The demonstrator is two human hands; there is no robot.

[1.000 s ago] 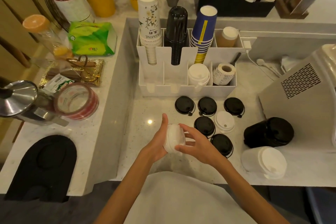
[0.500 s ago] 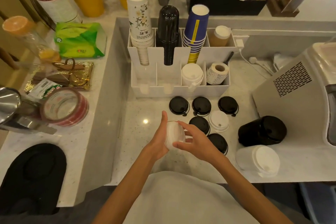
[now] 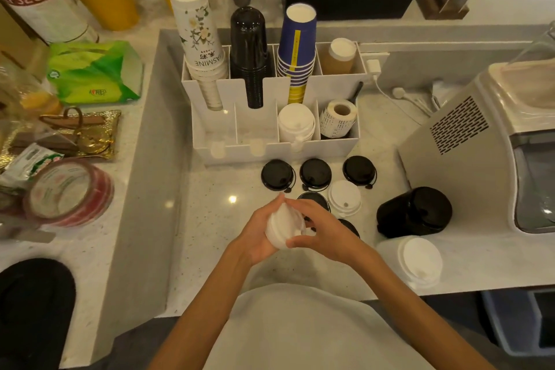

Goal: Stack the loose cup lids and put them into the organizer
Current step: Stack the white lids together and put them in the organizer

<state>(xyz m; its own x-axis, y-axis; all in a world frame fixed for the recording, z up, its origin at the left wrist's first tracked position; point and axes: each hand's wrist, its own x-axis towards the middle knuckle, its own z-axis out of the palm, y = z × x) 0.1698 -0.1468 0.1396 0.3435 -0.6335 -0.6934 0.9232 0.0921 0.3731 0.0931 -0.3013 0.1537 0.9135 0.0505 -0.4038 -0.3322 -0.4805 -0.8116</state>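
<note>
A small stack of white lids (image 3: 282, 227) is held on edge between both hands above the counter. My left hand (image 3: 258, 234) cups it from the left and my right hand (image 3: 322, 230) grips it from the right. Loose black lids (image 3: 277, 175) (image 3: 315, 173) (image 3: 359, 170) lie in a row in front of the white organizer (image 3: 270, 150). A single white lid (image 3: 344, 197) lies behind my right hand, with two more black lids partly hidden by my fingers. One front compartment of the organizer holds a stack of white lids (image 3: 295, 122).
A black lid stack (image 3: 416, 210) and a white lid stack (image 3: 419, 261) lie on their sides at the right, beside a grey machine (image 3: 468, 141). Paper cups (image 3: 199, 39) stand in the organizer's back row, and a label roll (image 3: 338, 119) sits in front. Tape rolls (image 3: 69, 191) sit left.
The white lid stack has stayed between both hands, which close a little tighter round it. The camera has shifted slightly left and down.
</note>
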